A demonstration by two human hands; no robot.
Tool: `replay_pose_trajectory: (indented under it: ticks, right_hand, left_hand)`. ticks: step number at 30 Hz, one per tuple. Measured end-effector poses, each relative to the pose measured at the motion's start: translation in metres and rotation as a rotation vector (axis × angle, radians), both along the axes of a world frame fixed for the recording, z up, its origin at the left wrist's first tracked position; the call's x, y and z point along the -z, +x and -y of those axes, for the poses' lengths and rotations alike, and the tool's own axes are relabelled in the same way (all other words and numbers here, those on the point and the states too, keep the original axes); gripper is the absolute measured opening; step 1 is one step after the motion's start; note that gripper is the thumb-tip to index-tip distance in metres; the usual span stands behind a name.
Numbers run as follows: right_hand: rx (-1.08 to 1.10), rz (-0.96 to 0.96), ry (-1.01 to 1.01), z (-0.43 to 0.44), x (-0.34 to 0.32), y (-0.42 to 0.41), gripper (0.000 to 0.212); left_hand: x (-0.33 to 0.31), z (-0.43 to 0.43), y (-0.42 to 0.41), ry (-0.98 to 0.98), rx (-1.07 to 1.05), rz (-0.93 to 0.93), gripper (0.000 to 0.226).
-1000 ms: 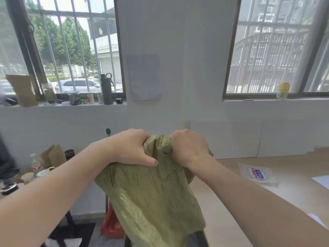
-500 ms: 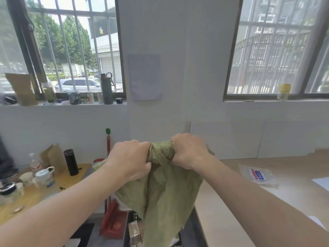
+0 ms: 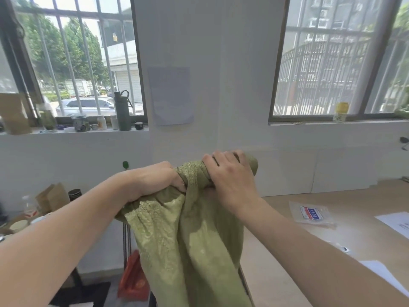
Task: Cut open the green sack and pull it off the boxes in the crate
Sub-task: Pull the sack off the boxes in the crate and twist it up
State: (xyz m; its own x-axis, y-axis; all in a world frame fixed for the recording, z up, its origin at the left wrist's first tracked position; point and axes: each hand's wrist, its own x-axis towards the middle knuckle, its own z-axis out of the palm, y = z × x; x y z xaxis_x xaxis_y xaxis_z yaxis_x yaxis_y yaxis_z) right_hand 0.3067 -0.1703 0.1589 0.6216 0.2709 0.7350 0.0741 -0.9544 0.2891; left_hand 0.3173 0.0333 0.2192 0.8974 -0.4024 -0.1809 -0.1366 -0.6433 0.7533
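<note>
The green woven sack [image 3: 190, 244] hangs in the air in front of me, bunched at its top and draping down out of the frame's bottom edge. My left hand [image 3: 155, 180] grips the gathered fabric on the left side. My right hand [image 3: 228, 176] lies over the rolled top end of the sack, fingers curled around it. The two hands are close together, with a twist of sack between them. The crate and the boxes are hidden behind the hanging sack or lie below the frame.
A light wooden table [image 3: 332, 218] to the right carries a clear plastic packet [image 3: 311, 214] and white papers [image 3: 396, 222]. On the left a cluttered table holds cups, a paper bag [image 3: 52, 197] and a black tumbler. A red object [image 3: 132, 278] leans below. Bottles line the windowsill.
The sack has been lifted again and now hangs lower and wider, covering what showed beneath it. My right hand has shifted to the right over the rolled top end.
</note>
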Motion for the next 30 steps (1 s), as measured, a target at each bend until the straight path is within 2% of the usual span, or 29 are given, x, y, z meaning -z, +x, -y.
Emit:
replay_pose_trajectory:
  ticks: [2, 4, 6, 8, 11, 14, 17, 21, 25, 27, 30]
  right_hand:
    - [-0.031, 0.056, 0.007, 0.001, -0.001, 0.001, 0.036]
    - [-0.037, 0.052, 0.011, 0.002, -0.003, 0.001, 0.032]
    - [-0.028, 0.022, 0.02, 0.001, -0.003, 0.002, 0.032]
    - [-0.002, -0.058, 0.033, -0.004, -0.008, -0.001, 0.033]
    - [0.011, -0.245, 0.069, -0.011, -0.013, -0.004, 0.025]
    - [-0.006, -0.342, 0.171, -0.016, -0.017, -0.006, 0.013]
    - [-0.014, -0.4, 0.259, -0.023, -0.02, -0.006, 0.006]
    - [-0.043, -0.488, 0.329, -0.029, -0.015, -0.005, 0.004]
    - [-0.063, -0.489, 0.281, -0.028, -0.014, -0.005, 0.012]
    - [-0.079, -0.46, 0.236, -0.024, -0.014, -0.006, 0.024]
    - [-0.138, -0.391, 0.156, -0.02, -0.01, -0.003, 0.06]
  left_hand:
    - [0.0, -0.002, -0.002, -0.003, 0.057, -0.059, 0.019]
    - [0.001, -0.004, -0.003, 0.023, 0.075, -0.064, 0.024]
    - [0.004, -0.004, -0.004, 0.117, 0.085, 0.027, 0.029]
    - [0.005, -0.005, -0.005, 0.328, 0.122, 0.26, 0.038]
    - [0.015, -0.003, -0.012, 0.633, 0.1, 0.664, 0.065]
    - [0.037, 0.003, -0.016, 0.745, 0.008, 1.008, 0.09]
    - [0.063, 0.007, -0.013, 0.788, -0.102, 1.123, 0.108]
    - [0.082, 0.002, -0.002, 0.774, -0.154, 1.131, 0.087]
    - [0.07, 0.0, -0.003, 0.755, -0.143, 1.063, 0.057]
    - [0.062, 0.0, -0.003, 0.694, -0.102, 1.023, 0.046]
    - [0.052, -0.003, 0.002, 0.572, -0.109, 0.94, 0.031]
